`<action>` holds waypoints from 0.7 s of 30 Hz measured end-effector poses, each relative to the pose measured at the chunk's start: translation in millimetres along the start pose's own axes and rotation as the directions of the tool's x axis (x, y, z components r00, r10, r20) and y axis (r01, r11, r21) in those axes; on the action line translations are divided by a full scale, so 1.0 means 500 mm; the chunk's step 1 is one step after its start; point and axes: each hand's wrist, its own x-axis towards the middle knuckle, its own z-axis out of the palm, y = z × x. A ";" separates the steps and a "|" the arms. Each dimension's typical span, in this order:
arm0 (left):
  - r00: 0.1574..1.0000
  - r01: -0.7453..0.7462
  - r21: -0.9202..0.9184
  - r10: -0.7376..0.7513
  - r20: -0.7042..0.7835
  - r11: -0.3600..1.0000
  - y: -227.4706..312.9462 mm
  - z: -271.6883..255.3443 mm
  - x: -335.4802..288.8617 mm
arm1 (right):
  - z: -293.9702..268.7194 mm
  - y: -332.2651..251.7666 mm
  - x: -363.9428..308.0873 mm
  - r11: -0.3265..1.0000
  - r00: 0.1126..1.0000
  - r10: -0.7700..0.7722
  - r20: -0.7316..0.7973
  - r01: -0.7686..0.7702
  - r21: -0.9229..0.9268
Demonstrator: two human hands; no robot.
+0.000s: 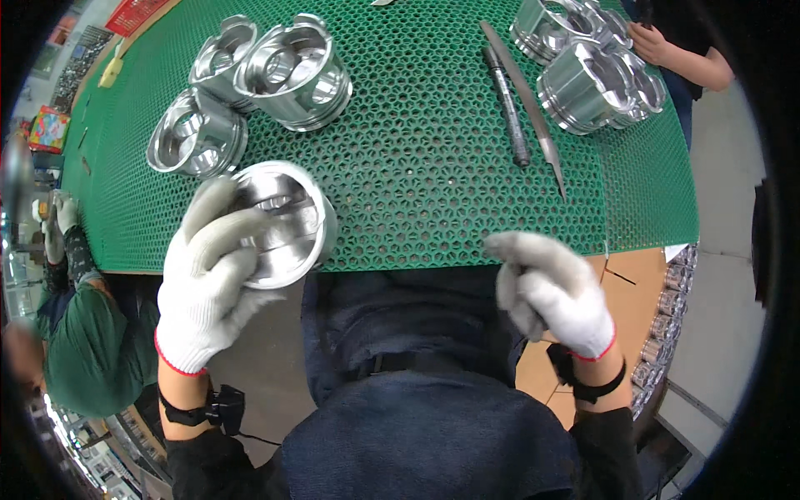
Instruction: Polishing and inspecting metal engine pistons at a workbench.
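Note:
My left hand (pixel 212 271), in a white glove with a red cuff edge, grips a shiny metal piston (pixel 310 218) at the near edge of the green mat. The piston is tilted so that its hollow inside faces me; the fingers reach over its rim and cover part of it. My right hand (pixel 554 292), gloved alike, hangs near the mat's front edge at the right, slightly blurred. Its fingers are loosely bent and apart, with nothing visible between them. Beyond it lie a black marker (pixel 508 108) and a slim metal file (pixel 533 112).
Pistons (pixel 296 79) stand beyond my left hand, and several more (pixel 583 87) at the far right. The green honeycomb mat (pixel 408 175) covers the table. A co-worker's hand (pixel 654 43) is by the right pistons; another person (pixel 96 350) sits at left. Rows of pistons (pixel 662 321) line cardboard at right.

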 end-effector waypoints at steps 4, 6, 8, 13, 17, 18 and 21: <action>0.951 -0.016 -0.158 -0.034 -0.306 0.987 0.019 0.056 0.085 | 0.018 -0.043 0.094 0.663 0.806 -0.582 0.113 0.550 -0.508; 0.928 0.097 -0.191 -0.158 -0.338 0.977 0.015 0.073 0.104 | 0.041 -0.041 0.140 0.220 0.645 -0.711 0.280 0.583 -0.782; 0.938 0.027 -0.220 -0.100 -0.331 0.975 -0.003 0.073 0.115 | 0.052 -0.037 0.158 0.062 0.668 -0.687 0.286 0.445 -0.893; 0.948 0.100 -0.264 -0.173 -0.268 0.959 0.021 0.064 0.114 | 0.057 -0.025 0.174 -0.114 0.636 -0.655 0.408 0.451 -0.885; 0.933 0.110 -0.225 -0.178 -0.312 0.968 0.044 0.067 0.088 | 0.099 -0.032 0.152 -0.074 0.672 -0.666 0.322 0.370 -0.926; 0.941 0.101 -0.155 -0.145 -0.307 0.983 0.055 0.067 0.078 | 0.105 -0.031 0.139 -0.017 0.768 -0.584 0.264 0.314 -0.949; 0.979 0.040 -0.012 -0.041 -0.198 0.999 0.096 0.065 0.051 | 0.111 -0.012 0.113 0.148 0.922 -0.362 0.137 0.202 -0.968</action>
